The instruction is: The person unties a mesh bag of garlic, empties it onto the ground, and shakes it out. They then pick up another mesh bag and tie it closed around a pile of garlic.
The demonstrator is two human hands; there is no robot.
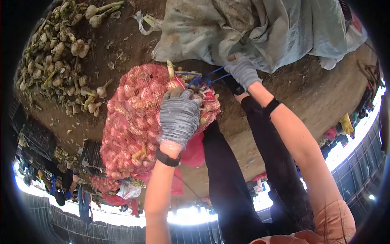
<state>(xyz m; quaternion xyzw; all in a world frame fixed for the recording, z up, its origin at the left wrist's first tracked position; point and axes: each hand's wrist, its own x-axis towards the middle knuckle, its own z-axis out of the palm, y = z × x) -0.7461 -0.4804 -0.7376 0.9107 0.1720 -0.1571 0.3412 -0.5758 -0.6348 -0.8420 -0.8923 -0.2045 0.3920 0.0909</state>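
A red mesh bag packed with garlic bulbs lies on the dirt floor in front of me. My left hand, in a grey glove, is closed on the mesh near the bag's gathered mouth; its fingertips are partly hidden. Blue string is looped at that mouth, with garlic stalks poking out around it. To the right, my gloved right hand is closed on the string's far end and holds it stretched away from the bag. Between the hands, the string's loops run close together, and I cannot make out a knot.
Loose garlic with stalks is heaped at the upper left. A large pale woven sack lies beyond my right hand. Dark crates stand at the left, and my legs stretch below the bag. Other people are in the background.
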